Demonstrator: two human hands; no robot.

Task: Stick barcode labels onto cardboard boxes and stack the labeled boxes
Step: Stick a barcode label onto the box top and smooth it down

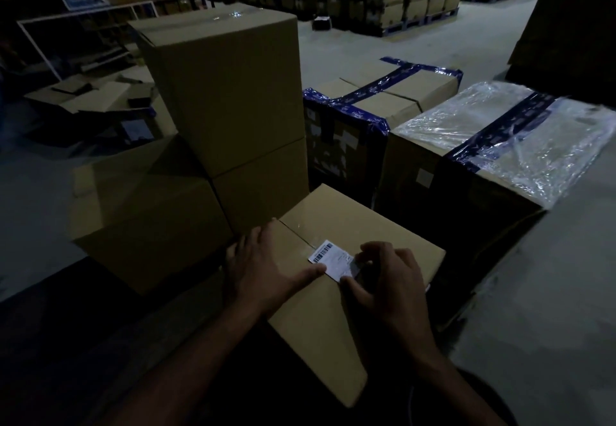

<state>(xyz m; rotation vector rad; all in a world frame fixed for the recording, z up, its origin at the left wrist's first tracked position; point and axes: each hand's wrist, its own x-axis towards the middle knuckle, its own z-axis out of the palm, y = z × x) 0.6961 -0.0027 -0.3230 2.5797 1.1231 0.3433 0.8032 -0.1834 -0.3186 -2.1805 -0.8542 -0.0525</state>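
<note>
Smoothing the label [333, 260] onto the box [363, 225]
Left hand [263, 270] lies flat, thumb pinning the label; right hand [383, 279] pinches its corner: rub outward, avoiding wrinkles.

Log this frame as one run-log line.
step: labelling | left hand: flat, thumb pressing white barcode label | right hand: pinching label's near end | brown cardboard box: not stacked

barcode label [330, 258]: near end hidden under the right hand [388, 287]; print too small to read.
cardboard box [336, 295]: left edge covered by the left hand [263, 270].
forearms: cut off by the bottom edge.
far shelving [76, 25]: too dark to make out.
</note>
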